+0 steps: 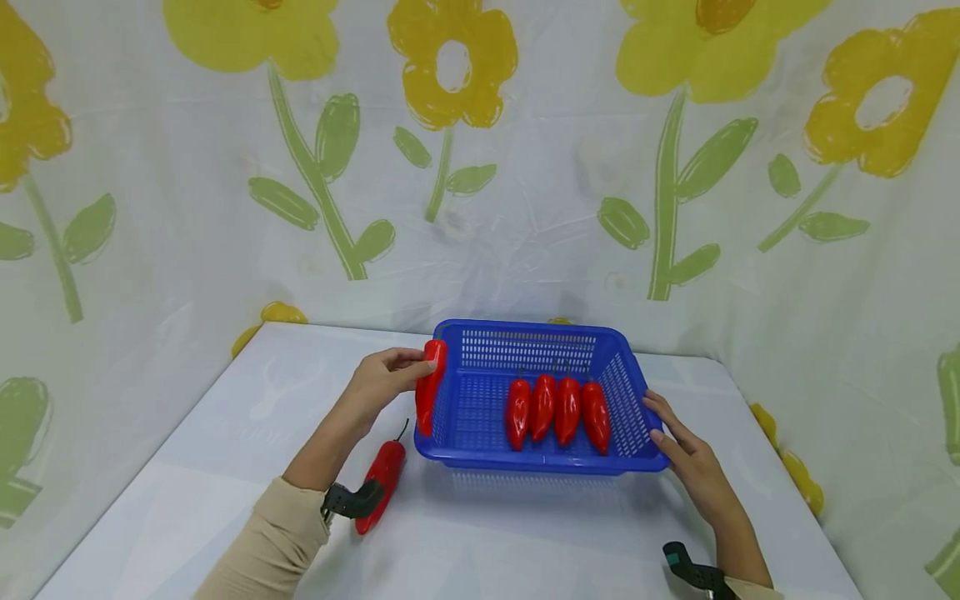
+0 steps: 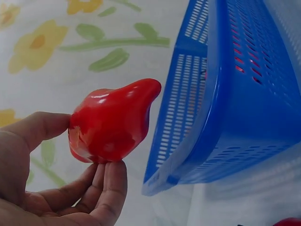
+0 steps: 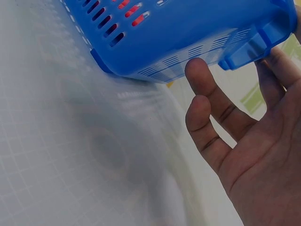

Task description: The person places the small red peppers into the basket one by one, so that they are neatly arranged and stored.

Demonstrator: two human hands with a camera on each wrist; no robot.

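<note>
My left hand [image 1: 382, 379] pinches a red chili pepper [image 1: 430, 387] between thumb and fingertips. In the head view the pepper stands nearly upright at the left rim of a blue plastic basket [image 1: 517, 463]; the left wrist view shows it beside the basket wall [image 2: 254, 117]. Whether it touches the rim I cannot tell. At the basket's right end, my right hand [image 1: 697, 467] holds the rim with thumb and forefinger, while other fingers [image 3: 200, 77] stay apart from the wall. Several red peppers [image 1: 567, 411] lie side by side inside the basket.
Another red pepper [image 1: 384, 483] with a dark stem lies on the white table [image 1: 480, 542], beside my left wrist and left of the basket. Behind the table hangs a pale cloth [image 1: 525, 200] printed with yellow flowers.
</note>
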